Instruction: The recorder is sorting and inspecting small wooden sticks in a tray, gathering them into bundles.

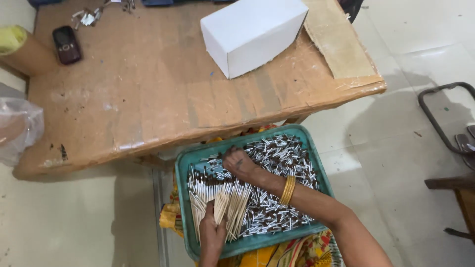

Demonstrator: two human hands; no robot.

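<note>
A teal plastic tray [184, 170] rests on my lap, filled with several thin sticks that have dark tips. My left hand [212, 233] grips an upright bundle of pale sticks [228, 203] at the tray's near left. My right hand [238, 164], with a gold bangle [288, 190] on its wrist, reaches across the tray with fingers curled down into the loose pile of sticks [277, 157]. Whether it holds any sticks is hidden under the fingers.
A cardboard-covered table [148, 94] stands just beyond the tray. On it are a white box [252, 32], a dark phone [66, 44] and a cardboard tube [22, 49]. A clear plastic bag [17, 126] hangs at left. A metal frame [445, 118] is at right.
</note>
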